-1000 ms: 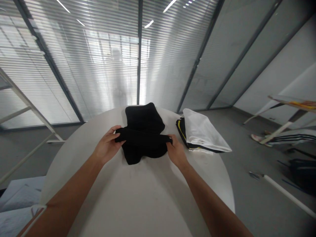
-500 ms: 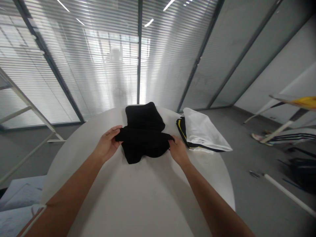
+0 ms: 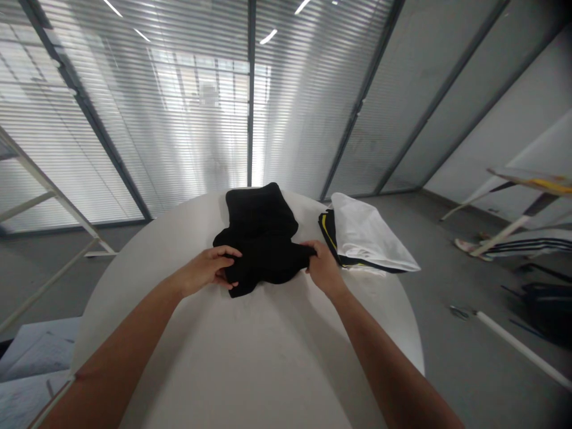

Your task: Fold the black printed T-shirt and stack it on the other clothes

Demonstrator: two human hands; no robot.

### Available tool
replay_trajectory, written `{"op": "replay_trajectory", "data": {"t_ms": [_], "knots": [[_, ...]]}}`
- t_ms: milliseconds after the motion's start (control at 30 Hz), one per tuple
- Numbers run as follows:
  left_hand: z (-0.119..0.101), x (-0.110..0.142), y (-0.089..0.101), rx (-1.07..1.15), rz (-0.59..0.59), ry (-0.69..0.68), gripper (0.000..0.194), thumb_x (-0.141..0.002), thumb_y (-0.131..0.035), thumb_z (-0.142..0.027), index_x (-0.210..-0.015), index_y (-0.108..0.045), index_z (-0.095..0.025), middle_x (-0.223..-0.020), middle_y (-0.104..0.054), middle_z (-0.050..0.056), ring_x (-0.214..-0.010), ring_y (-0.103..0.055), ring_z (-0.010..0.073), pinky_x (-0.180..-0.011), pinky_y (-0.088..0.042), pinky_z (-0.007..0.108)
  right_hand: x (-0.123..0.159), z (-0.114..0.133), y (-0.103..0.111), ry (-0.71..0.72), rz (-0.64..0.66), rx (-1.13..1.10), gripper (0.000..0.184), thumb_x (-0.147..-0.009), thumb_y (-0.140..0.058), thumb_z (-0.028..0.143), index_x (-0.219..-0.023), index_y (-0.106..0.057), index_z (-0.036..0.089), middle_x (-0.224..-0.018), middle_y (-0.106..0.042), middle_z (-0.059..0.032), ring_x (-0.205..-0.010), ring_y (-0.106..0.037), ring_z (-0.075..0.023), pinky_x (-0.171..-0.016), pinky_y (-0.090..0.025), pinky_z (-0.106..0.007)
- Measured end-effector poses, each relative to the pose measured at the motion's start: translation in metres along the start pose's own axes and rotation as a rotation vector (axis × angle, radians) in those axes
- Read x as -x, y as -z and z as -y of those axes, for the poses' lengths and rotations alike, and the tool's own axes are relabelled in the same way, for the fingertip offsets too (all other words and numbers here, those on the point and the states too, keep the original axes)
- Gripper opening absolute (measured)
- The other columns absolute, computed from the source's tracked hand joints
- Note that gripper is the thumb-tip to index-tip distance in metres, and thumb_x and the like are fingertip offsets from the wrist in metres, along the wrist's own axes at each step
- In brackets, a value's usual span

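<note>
Atop white round table (image 3: 187, 357) | black garment (image 3: 261, 214) | left fingers (image 3: 226, 252) gripping its near fold | right fingers (image 3: 309, 245) pinching its end

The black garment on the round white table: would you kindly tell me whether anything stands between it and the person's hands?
Nothing visible does: the left hand and right hand both touch the black garment. The white folded cloth lies to its right, apart.

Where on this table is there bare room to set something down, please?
Bare tabletop lies below the black garment and left of your left hand. The right is crowded: a white-and-black clothing bundle sits beside your right hand.
</note>
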State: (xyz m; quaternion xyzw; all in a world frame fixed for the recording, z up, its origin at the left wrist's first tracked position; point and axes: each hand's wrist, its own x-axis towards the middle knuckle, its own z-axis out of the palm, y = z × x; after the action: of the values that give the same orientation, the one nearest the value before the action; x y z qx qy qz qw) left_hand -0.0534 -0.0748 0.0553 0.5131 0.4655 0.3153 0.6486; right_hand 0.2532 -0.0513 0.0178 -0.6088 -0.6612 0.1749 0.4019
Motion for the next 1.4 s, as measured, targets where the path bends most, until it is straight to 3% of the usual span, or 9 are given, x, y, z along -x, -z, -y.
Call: {"op": "replay_trajectory", "data": {"t_ms": [167, 300, 467, 600, 833, 967, 1067, 1233, 1400], "knots": [[0.003, 0.004, 0.001, -0.426, 0.095, -0.09, 0.043, -0.08, -0.064, -0.036, -0.12, -0.062, -0.02, -0.075, -0.06, 0.001, -0.069, -0.061, 0.0162, -0.058, -0.044, 0.024, 0.001, 0.009, 0.007, -0.005, 0.012, 0.079, 0.046, -0.067, -0.038, 0.003, -0.101, -0.066, 0.017, -0.103, -0.061, -0.0076, -0.104, -0.057, -0.0197, -0.101, -0.043, -0.036], [0.007, 0.004, 0.0, -0.588, 0.145, -0.115, 0.047, -0.079, -0.064, -0.038, -0.122, -0.056, -0.02, -0.077, -0.059, 0.001, -0.069, -0.056, 0.0162, -0.059, -0.041, 0.025, 0.003, 0.012, 0.004, 0.019, 0.038, 0.132, 0.045, -0.066, -0.045, 0.002, -0.103, -0.066, 0.017, -0.104, -0.059, -0.0082, -0.101, -0.057, -0.0195, -0.1, -0.042, -0.035], [0.011, 0.004, 0.003, -0.726, 0.154, -0.095, 0.028, -0.079, -0.06, -0.033, -0.104, -0.055, -0.021, -0.069, -0.055, -0.003, -0.06, -0.052, 0.0137, -0.052, -0.034, 0.023, 0.005, 0.011, -0.003, 0.046, 0.006, 0.152, 0.045, -0.066, -0.05, 0.002, -0.107, -0.063, 0.016, -0.105, -0.058, -0.008, -0.098, -0.056, -0.0194, -0.097, -0.044, -0.034], [0.007, 0.008, 0.008, -0.658, 0.211, 0.005, 0.024, -0.082, -0.055, -0.03, -0.104, -0.051, -0.021, -0.068, -0.061, -0.002, -0.056, -0.056, 0.0141, -0.05, -0.037, 0.023, 0.004, 0.014, 0.002, 0.073, 0.004, 0.135, 0.042, -0.066, -0.05, 0.002, -0.102, -0.065, 0.017, -0.102, -0.058, -0.0068, -0.096, -0.057, -0.0187, -0.097, -0.044, -0.033], [0.0, 0.009, 0.023, -0.398, 0.217, 0.003, 0.028, -0.083, -0.06, -0.037, -0.099, -0.044, -0.021, -0.059, -0.064, -0.001, -0.051, -0.063, 0.0164, -0.043, -0.037, 0.021, 0.004, 0.019, 0.007, 0.072, -0.05, 0.103, 0.043, -0.064, -0.045, 0.003, -0.097, -0.067, 0.018, -0.102, -0.058, -0.0068, -0.095, -0.059, -0.0196, -0.094, -0.046, -0.033], [0.008, 0.006, 0.021, -0.328, 0.35, 0.144, 0.037, -0.083, -0.06, -0.048, -0.102, -0.04, -0.023, -0.065, -0.071, 0.005, -0.05, -0.065, 0.0193, -0.039, -0.037, 0.02, 0.004, 0.016, 0.006, 0.056, -0.047, 0.118, 0.045, -0.062, -0.042, 0.002, -0.095, -0.068, 0.018, -0.102, -0.059, -0.0071, -0.095, -0.06, -0.0201, -0.095, -0.045, -0.033], [0.009, 0.008, 0.015, -0.386, 0.341, 0.174, 0.043, -0.084, -0.057, -0.056, -0.107, -0.04, -0.024, -0.069, -0.072, 0.006, -0.046, -0.063, 0.0179, -0.039, -0.039, 0.021, 0.003, 0.014, 0.007, 0.024, -0.011, 0.142, 0.046, -0.062, -0.042, 0.002, -0.095, -0.068, 0.018, -0.1, -0.06, -0.007, -0.094, -0.06, -0.0202, -0.095, -0.045, -0.033], [0.002, 0.013, 0.001, -0.488, 0.238, 0.09, 0.037, -0.086, -0.054, -0.055, -0.106, -0.049, -0.024, -0.075, -0.067, 0.002, -0.057, -0.067, 0.0177, -0.05, -0.048, 0.024, 0.002, 0.015, 0.01, -0.005, 0.022, 0.155, 0.044, -0.063, -0.042, 0.002, -0.094, -0.068, 0.019, -0.097, -0.061, -0.0062, -0.094, -0.06, -0.0203, -0.094, -0.045, -0.032], [0.001, 0.008, 0.0, -0.447, 0.125, -0.129, 0.019, -0.083, -0.06, -0.039, -0.089, -0.058, -0.021, -0.077, -0.059, 0.0, -0.067, -0.062, 0.0143, -0.059, -0.049, 0.024, 0.002, 0.015, 0.009, 0.005, 0.018, 0.157, 0.041, -0.064, -0.042, 0.002, -0.092, -0.067, 0.019, -0.096, -0.062, -0.0052, -0.093, -0.06, -0.0193, -0.092, -0.046, -0.032]]}}
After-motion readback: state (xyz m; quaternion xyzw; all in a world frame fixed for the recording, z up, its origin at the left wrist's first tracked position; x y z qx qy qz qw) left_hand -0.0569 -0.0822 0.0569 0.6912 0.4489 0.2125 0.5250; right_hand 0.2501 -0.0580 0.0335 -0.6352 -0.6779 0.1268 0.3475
